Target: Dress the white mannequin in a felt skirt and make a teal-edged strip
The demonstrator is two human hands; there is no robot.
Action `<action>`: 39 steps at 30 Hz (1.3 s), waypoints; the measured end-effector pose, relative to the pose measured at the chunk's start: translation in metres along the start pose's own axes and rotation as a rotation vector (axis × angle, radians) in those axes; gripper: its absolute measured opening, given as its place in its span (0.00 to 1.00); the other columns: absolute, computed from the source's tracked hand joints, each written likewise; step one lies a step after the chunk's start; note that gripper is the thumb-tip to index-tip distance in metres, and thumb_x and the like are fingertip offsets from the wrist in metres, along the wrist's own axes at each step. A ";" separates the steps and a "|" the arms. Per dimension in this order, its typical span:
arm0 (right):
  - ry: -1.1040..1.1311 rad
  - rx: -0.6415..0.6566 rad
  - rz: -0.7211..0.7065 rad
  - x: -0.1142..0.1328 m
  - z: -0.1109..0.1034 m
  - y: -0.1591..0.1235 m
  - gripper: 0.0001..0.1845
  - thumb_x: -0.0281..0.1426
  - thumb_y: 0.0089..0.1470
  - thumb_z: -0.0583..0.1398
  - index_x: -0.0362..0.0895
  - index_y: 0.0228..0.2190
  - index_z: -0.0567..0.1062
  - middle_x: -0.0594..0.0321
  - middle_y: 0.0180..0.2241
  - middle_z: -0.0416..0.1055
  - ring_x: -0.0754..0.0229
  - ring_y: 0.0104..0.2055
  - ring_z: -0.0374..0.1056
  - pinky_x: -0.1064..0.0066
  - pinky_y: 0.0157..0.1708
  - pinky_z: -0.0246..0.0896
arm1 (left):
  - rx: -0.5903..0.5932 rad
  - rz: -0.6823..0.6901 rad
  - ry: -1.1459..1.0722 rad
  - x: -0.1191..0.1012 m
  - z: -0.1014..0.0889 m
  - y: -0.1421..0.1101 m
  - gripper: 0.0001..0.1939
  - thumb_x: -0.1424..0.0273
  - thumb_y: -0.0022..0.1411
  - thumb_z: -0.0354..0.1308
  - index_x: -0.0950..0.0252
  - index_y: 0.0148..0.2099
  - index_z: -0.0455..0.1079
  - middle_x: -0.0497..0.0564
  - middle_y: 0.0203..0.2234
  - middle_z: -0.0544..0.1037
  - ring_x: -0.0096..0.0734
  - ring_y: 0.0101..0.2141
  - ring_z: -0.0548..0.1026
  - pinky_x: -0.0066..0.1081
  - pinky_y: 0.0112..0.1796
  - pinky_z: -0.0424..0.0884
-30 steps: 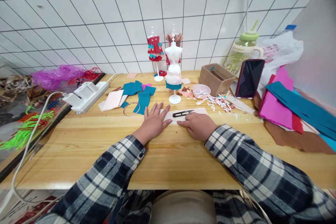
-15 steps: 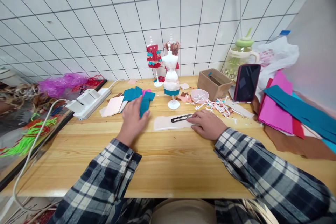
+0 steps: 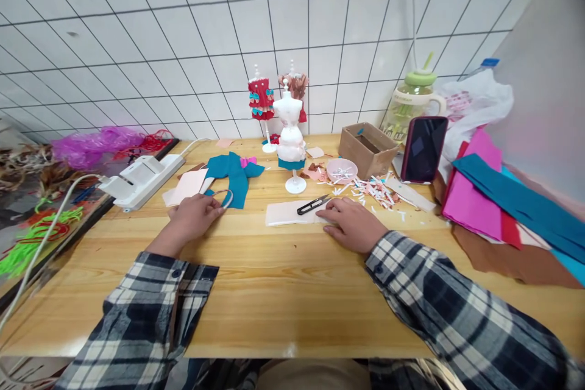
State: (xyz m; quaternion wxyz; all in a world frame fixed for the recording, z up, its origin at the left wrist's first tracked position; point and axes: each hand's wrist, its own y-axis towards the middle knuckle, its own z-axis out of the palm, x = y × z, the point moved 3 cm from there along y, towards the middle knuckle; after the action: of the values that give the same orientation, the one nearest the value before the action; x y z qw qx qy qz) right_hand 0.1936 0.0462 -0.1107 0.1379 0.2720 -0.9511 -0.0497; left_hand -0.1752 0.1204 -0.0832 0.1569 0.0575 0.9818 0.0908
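Observation:
My left hand (image 3: pixel 194 219) is closed, thumb and fingers pinching a thin pale ring (image 3: pixel 227 195) like the rim of a tape roll. Just behind it lie teal fabric pieces (image 3: pixel 237 180) and pale pink sheets (image 3: pixel 189 184). My right hand (image 3: pixel 354 222) lies flat with fingers stretched, fingertips on the right end of a folded white strip (image 3: pixel 280 213). Black thread snips (image 3: pixel 311 205) rest on that strip, close to the right fingertips. Beyond the strip stands a small white dress form (image 3: pixel 290 128) with a teal band around its lower edge.
Two dressed mini forms, one in a red dress (image 3: pixel 261 100), stand behind. At right are a pink bowl (image 3: pixel 342 172), paper scraps (image 3: pixel 377 190), a cardboard box (image 3: pixel 368 151), a phone (image 3: pixel 424 149) and stacked fabrics (image 3: pixel 475 195). A power strip (image 3: pixel 148 181) lies at left.
My left hand has drawn back left from the teal fabric and now grips the pale ring. Teal pieces lie rearranged and more spread. My right hand has barely moved.

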 end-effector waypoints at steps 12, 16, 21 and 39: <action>0.724 -0.429 0.071 0.045 -0.016 -0.004 0.25 0.31 0.57 0.58 0.48 0.55 0.60 0.58 0.49 0.72 0.59 0.42 0.69 0.67 0.36 0.66 | -0.099 0.688 -0.351 -0.165 0.051 -0.055 0.05 0.68 0.66 0.50 0.63 0.39 0.65 0.50 0.30 0.74 0.31 0.33 0.73 0.30 0.35 0.68; 0.774 -0.553 0.133 0.042 -0.018 -0.006 0.20 0.29 0.55 0.59 0.48 0.50 0.65 0.60 0.46 0.75 0.61 0.38 0.70 0.68 0.35 0.66 | -0.046 0.767 -0.404 -0.190 0.059 -0.056 0.08 0.69 0.66 0.50 0.64 0.46 0.65 0.54 0.37 0.76 0.35 0.38 0.73 0.34 0.40 0.69; 0.792 -0.559 0.197 0.036 -0.016 -0.007 0.14 0.30 0.54 0.61 0.48 0.43 0.68 0.62 0.41 0.77 0.62 0.33 0.71 0.70 0.31 0.64 | 0.054 0.799 -0.332 -0.187 0.059 -0.058 0.12 0.70 0.68 0.47 0.63 0.51 0.65 0.54 0.39 0.77 0.35 0.38 0.74 0.34 0.39 0.69; 0.560 -0.471 0.139 0.035 -0.019 -0.007 0.16 0.35 0.55 0.61 0.48 0.46 0.70 0.62 0.42 0.75 0.61 0.34 0.69 0.69 0.33 0.64 | 0.015 0.877 -0.233 -0.175 0.060 -0.057 0.17 0.76 0.66 0.45 0.63 0.54 0.66 0.53 0.35 0.77 0.34 0.36 0.73 0.33 0.37 0.69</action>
State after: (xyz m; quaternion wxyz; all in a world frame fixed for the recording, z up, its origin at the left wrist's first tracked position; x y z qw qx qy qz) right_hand 0.1738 0.0215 -0.0859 0.4545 0.1705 -0.8552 -0.1815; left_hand 0.0046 0.0497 -0.0982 0.2124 0.4791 0.8410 0.1344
